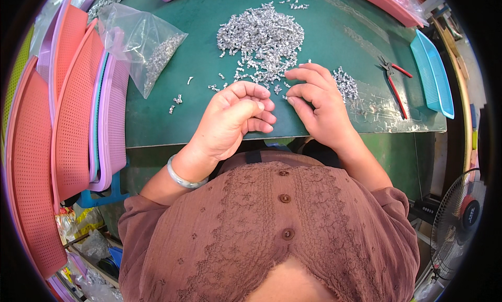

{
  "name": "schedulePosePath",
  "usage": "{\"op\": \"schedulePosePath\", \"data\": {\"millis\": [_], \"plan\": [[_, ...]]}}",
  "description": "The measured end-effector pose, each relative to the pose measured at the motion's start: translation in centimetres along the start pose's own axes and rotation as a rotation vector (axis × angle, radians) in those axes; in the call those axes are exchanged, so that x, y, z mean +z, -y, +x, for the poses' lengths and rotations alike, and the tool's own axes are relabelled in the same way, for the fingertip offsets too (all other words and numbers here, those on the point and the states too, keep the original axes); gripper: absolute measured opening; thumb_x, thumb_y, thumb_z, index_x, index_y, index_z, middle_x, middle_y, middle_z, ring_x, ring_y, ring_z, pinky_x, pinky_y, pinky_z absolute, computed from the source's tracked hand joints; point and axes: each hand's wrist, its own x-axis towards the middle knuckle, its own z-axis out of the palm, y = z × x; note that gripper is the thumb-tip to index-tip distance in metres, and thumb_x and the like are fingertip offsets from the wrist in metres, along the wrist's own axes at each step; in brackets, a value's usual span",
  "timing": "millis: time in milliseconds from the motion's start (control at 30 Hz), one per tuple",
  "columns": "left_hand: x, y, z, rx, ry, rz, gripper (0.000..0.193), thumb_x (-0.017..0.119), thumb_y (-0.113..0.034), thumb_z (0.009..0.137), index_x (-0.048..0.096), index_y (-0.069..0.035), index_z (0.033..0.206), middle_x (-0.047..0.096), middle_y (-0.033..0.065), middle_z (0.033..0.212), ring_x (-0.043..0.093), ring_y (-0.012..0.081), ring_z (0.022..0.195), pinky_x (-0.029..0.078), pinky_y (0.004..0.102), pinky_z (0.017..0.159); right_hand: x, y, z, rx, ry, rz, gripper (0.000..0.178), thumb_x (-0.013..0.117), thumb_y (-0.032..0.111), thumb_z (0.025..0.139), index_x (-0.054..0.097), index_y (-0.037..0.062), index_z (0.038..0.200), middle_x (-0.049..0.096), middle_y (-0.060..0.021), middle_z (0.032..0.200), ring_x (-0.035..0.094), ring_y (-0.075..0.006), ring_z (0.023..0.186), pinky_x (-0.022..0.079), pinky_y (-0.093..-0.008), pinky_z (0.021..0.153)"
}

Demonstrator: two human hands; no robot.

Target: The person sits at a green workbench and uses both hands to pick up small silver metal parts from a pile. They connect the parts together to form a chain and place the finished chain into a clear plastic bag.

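A large heap of small, shiny silver metal pieces (261, 37) lies on the green table, with loose ones scattered at its near side. Just in front of it, my left hand (235, 111) is closed, fingers curled and thumb pressed to the index finger. Whatever it may hold is hidden. To its right, my right hand (321, 100) pinches thumb and index finger together at the heap's near edge. A tiny silver metal piece (285, 97) shows at those fingertips. Beside the right hand sits a smaller pile of silver pieces (345, 84).
Red-handled pliers (392, 85) lie on the right of the table (204, 121), near a blue basket (433, 74). A clear plastic bag (141, 45) of small pieces lies at left, beside stacked pink and purple baskets (78, 113). A fan (460, 218) stands at lower right.
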Motion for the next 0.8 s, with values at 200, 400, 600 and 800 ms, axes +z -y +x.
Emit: {"op": "schedulePosePath", "data": {"millis": [200, 400, 600, 800], "plan": [[0.2, -0.1, -0.2, -0.006, -0.017, 0.083, 0.014, 0.051, -0.004, 0.092, 0.059, -0.002, 0.104, 0.064, 0.0088, 0.091, 0.064, 0.0151, 0.073, 0.053, 0.0257, 0.061, -1.8, -0.9, 0.6, 0.011, -0.079, -0.056, 0.012, 0.068, 0.003, 0.074, 0.06, 0.0062, 0.083, 0.062, -0.0089, 0.111, 0.052, -0.0335, 0.111, 0.039, -0.0439, 0.095], [0.3, 0.0, -0.3, 0.009, -0.009, 0.097, 0.012, 0.053, -0.005, 0.092, 0.06, -0.003, 0.102, 0.064, 0.007, 0.087, 0.063, 0.0133, 0.07, 0.052, 0.025, 0.058, -5.2, -3.2, -0.5, 0.128, 0.065, -0.39, 0.012, 0.067, 0.006, 0.074, 0.064, 0.0051, 0.085, 0.061, -0.0101, 0.114, 0.051, -0.0325, 0.113, 0.038, -0.0452, 0.096], [0.4, 0.1, -0.2, 0.011, -0.012, 0.101, 0.012, 0.054, -0.006, 0.092, 0.06, -0.003, 0.102, 0.065, 0.0068, 0.087, 0.063, 0.0132, 0.07, 0.052, 0.025, 0.058, -3.1, -1.5, 0.9, -0.016, 0.029, -0.233, 0.014, 0.07, 0.01, 0.073, 0.068, 0.0065, 0.086, 0.06, -0.0091, 0.113, 0.051, -0.0324, 0.112, 0.039, -0.0447, 0.094], [0.4, 0.1, -0.3, 0.003, -0.019, 0.089, 0.012, 0.054, -0.006, 0.092, 0.06, -0.002, 0.102, 0.065, 0.0068, 0.086, 0.063, 0.0131, 0.07, 0.052, 0.0248, 0.058, -0.5, -0.7, 1.3, 0.034, 0.021, -0.175, 0.009, 0.072, 0.011, 0.072, 0.069, 0.0072, 0.081, 0.06, -0.0033, 0.093, 0.053, -0.0259, 0.093, 0.042, -0.0391, 0.08]]}}
